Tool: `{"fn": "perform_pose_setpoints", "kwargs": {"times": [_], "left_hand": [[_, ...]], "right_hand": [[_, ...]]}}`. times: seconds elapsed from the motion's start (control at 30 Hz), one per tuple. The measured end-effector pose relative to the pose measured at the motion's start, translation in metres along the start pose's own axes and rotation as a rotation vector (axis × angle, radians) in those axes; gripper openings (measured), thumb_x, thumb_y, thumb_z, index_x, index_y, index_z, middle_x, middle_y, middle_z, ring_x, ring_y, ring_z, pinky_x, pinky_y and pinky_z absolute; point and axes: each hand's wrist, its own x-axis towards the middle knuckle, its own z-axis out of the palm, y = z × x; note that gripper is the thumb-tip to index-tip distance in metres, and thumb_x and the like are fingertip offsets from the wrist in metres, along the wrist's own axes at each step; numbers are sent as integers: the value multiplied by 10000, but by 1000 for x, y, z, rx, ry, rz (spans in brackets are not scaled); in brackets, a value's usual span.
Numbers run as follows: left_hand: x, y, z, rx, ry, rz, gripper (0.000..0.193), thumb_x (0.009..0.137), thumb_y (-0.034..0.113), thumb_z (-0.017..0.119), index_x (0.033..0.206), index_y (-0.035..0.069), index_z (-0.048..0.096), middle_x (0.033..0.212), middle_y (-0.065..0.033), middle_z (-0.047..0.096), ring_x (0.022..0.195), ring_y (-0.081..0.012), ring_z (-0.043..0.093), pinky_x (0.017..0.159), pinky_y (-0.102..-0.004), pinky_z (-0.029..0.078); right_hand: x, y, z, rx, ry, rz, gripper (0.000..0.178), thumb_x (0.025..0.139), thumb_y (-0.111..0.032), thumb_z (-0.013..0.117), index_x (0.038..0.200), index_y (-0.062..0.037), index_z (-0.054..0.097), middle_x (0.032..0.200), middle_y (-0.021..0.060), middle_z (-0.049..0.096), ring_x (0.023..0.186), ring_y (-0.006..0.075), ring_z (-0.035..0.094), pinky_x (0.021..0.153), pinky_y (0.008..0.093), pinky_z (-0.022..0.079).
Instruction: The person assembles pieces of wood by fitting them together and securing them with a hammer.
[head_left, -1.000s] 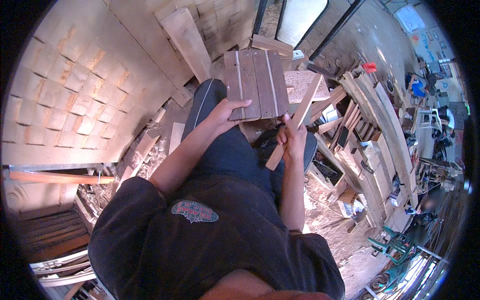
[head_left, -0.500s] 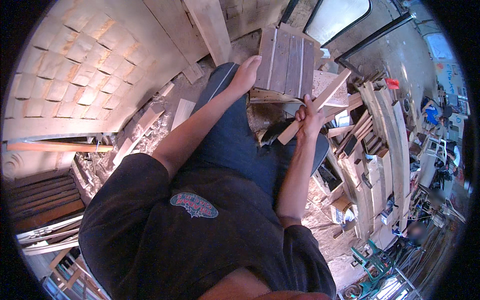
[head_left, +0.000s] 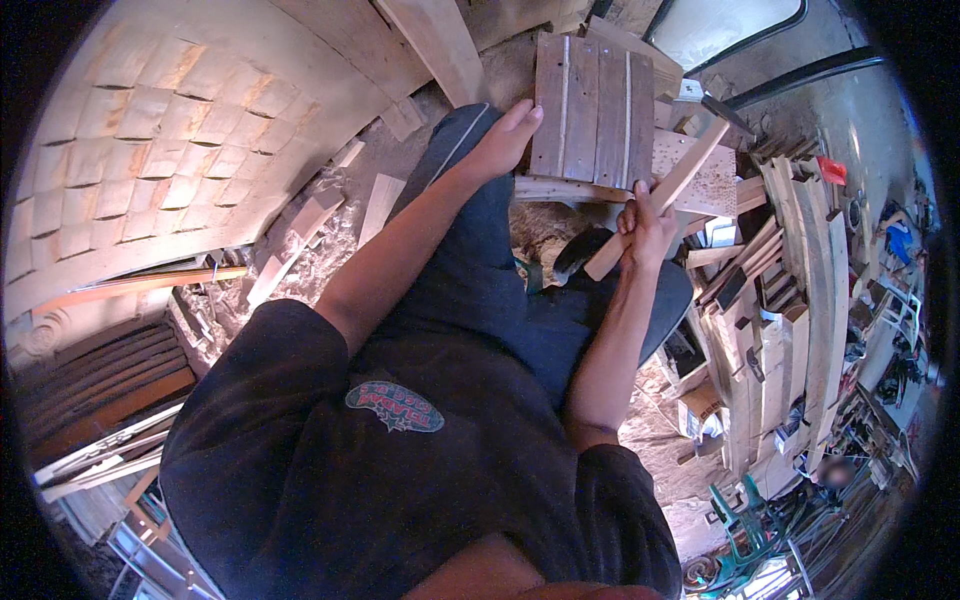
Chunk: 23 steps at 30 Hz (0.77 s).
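Observation:
A panel of dark wooden slats (head_left: 580,110) with pale strips between them lies in front of my knees, on a paler wooden piece. My left hand (head_left: 505,142) is at its left edge, thumb side up, and the fingers under the edge are partly hidden. Closed around the long pale wooden handle of a hammer (head_left: 690,168) is my right hand (head_left: 647,225), by the panel's near right corner. The hammer slants up and away to the right, its dark head at the far end. Beneath it sits a pale board dotted with small holes (head_left: 715,185).
Stacked planks and offcuts (head_left: 790,300) fill the right side. A large light panel with a woven-look pattern (head_left: 150,130) leans at the left, above dark slatted wood (head_left: 100,390). Shavings and scraps (head_left: 290,235) cover the floor. A green chair (head_left: 740,525) stands at lower right.
The view has shifted, so panel and hands appear farther right and slightly higher. The hammer's dark head now shows more clearly. Both hands keep their holds.

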Motion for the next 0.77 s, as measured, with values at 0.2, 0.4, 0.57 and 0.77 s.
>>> {"fn": "perform_pose_setpoints", "kwargs": {"times": [0.2,0.4,0.57,0.77], "left_hand": [[-1,5,-4,64,-40,1,552,1022,361,420,1302,-115,394,1229,-150,526,1208,-200,452,1028,-318,342],[11,-4,-8,86,-173,-30,554,1027,347,404,1318,-122,365,1259,-171,514,1222,-223,450,1033,-321,343],[6,6,-9,90,-129,-115,628,1017,387,408,1411,-91,303,1416,-207,414,1334,-251,361,1104,-335,269],[-23,6,-34,-81,-12,-76,681,992,429,447,1452,-41,270,1453,-168,396,1364,-240,335,1135,-299,204]], "right_hand": [[4,12,-6,-23,-13,15,252,894,-111,644,1097,-45,509,619,-21,426,433,75,358,402,239,289],[5,12,-6,-24,-53,-35,264,892,-129,656,1089,-16,521,607,-21,457,414,70,386,372,234,324],[0,20,-4,-37,15,-1,248,886,-156,663,1051,-30,528,597,-26,454,419,73,392,373,235,329],[-36,15,20,-115,-39,-5,269,862,-184,704,969,-65,487,544,-14,414,397,90,370,372,245,314]]}}
